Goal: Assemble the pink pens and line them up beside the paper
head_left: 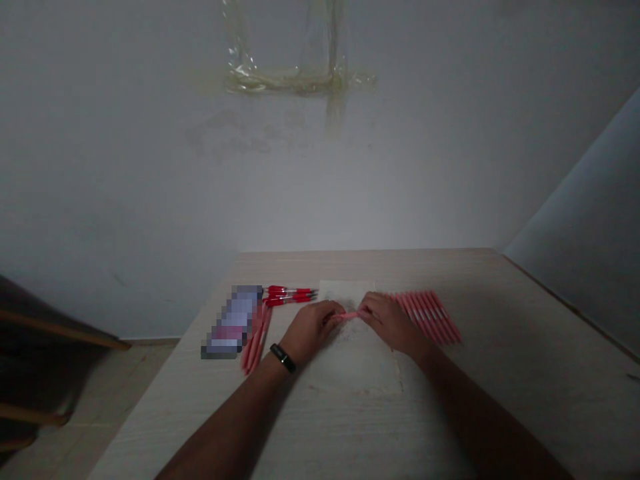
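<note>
Both my hands meet over a white sheet of paper (357,363) on a pale wooden table (525,373). My left hand (313,328) and my right hand (387,320) are each closed on one end of a pink pen (350,315) held level between them. A black band sits on my left wrist. To the right of my right hand lies a row of several pink pens (433,317) side by side. Left of my left hand lie red pens (287,295) and several pink pens (256,340).
A blurred-out flat box (233,323) lies at the table's left edge beside the pink pens. A grey wall with old tape marks (300,77) stands behind the table. Dark wooden furniture (40,353) is on the floor at far left.
</note>
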`<state>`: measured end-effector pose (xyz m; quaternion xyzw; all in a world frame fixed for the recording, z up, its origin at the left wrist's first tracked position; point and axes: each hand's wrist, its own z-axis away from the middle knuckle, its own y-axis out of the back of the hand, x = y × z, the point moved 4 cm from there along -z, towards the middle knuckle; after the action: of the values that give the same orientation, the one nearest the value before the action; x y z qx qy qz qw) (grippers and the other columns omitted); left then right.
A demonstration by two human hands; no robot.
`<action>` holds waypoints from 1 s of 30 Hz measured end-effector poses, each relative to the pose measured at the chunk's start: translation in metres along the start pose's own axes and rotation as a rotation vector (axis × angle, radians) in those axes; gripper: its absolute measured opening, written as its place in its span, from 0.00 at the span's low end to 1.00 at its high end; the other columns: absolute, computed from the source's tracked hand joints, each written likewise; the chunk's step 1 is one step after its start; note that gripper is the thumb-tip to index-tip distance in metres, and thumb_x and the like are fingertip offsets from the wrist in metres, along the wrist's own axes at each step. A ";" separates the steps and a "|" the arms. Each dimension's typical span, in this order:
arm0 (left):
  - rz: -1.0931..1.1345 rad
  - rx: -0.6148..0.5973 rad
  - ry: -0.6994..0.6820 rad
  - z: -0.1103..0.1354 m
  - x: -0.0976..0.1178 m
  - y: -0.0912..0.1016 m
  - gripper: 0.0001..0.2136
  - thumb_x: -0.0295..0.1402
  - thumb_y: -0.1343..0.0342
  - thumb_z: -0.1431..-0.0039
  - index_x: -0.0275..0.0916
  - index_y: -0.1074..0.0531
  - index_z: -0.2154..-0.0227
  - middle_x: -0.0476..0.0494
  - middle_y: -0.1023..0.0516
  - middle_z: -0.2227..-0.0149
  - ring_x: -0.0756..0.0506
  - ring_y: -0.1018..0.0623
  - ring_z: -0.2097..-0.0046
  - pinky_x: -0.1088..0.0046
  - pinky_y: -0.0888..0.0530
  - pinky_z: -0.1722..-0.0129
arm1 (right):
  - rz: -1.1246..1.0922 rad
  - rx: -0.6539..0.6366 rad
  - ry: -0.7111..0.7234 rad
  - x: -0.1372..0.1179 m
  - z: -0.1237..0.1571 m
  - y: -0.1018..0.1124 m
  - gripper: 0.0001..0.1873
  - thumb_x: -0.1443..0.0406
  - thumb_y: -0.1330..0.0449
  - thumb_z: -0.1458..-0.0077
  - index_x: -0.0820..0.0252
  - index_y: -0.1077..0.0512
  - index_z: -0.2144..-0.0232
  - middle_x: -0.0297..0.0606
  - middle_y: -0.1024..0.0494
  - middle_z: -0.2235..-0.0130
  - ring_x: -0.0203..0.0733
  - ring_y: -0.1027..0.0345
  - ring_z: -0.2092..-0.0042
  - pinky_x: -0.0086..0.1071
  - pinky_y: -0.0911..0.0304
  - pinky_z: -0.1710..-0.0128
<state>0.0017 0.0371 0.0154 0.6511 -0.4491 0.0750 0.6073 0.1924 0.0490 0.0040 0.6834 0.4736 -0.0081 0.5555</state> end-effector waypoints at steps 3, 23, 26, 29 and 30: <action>0.003 0.014 -0.005 0.000 -0.003 -0.001 0.09 0.37 0.47 0.36 0.40 0.23 0.61 0.43 0.21 0.63 0.45 0.25 0.62 0.72 0.34 0.63 | -0.059 0.023 -0.026 -0.002 0.001 0.001 0.05 0.65 0.39 0.40 0.58 0.31 0.61 0.36 0.27 0.61 0.40 0.34 0.59 0.34 0.40 0.59; -0.016 0.023 -0.030 0.000 -0.004 -0.005 0.05 0.31 0.45 0.39 0.38 0.26 0.62 0.46 0.24 0.65 0.47 0.27 0.65 0.73 0.34 0.64 | -0.034 -0.053 0.013 -0.006 0.001 -0.001 0.09 0.61 0.47 0.33 0.57 0.29 0.59 0.37 0.26 0.60 0.41 0.33 0.56 0.35 0.41 0.54; -0.026 0.016 -0.057 0.000 -0.001 -0.006 0.05 0.29 0.46 0.40 0.38 0.25 0.63 0.45 0.25 0.65 0.48 0.28 0.64 0.73 0.34 0.64 | -0.006 -0.084 0.035 -0.004 0.001 -0.004 0.13 0.61 0.50 0.31 0.58 0.29 0.64 0.37 0.26 0.63 0.41 0.33 0.58 0.36 0.41 0.55; -0.050 0.002 -0.087 0.000 0.001 -0.005 0.05 0.28 0.45 0.40 0.39 0.25 0.63 0.45 0.26 0.65 0.47 0.28 0.63 0.73 0.34 0.63 | -0.004 -0.093 0.043 -0.006 0.001 -0.005 0.10 0.62 0.47 0.32 0.58 0.29 0.64 0.36 0.26 0.64 0.40 0.33 0.59 0.35 0.41 0.56; -0.056 -0.001 -0.091 0.000 0.001 -0.005 0.05 0.28 0.45 0.40 0.39 0.25 0.63 0.45 0.26 0.65 0.47 0.28 0.63 0.73 0.34 0.63 | -0.008 -0.087 0.044 -0.007 0.001 -0.005 0.07 0.62 0.45 0.34 0.58 0.29 0.64 0.36 0.26 0.63 0.40 0.33 0.59 0.34 0.41 0.57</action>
<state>0.0055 0.0356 0.0127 0.6658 -0.4581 0.0280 0.5883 0.1862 0.0432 0.0035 0.6569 0.4882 0.0254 0.5741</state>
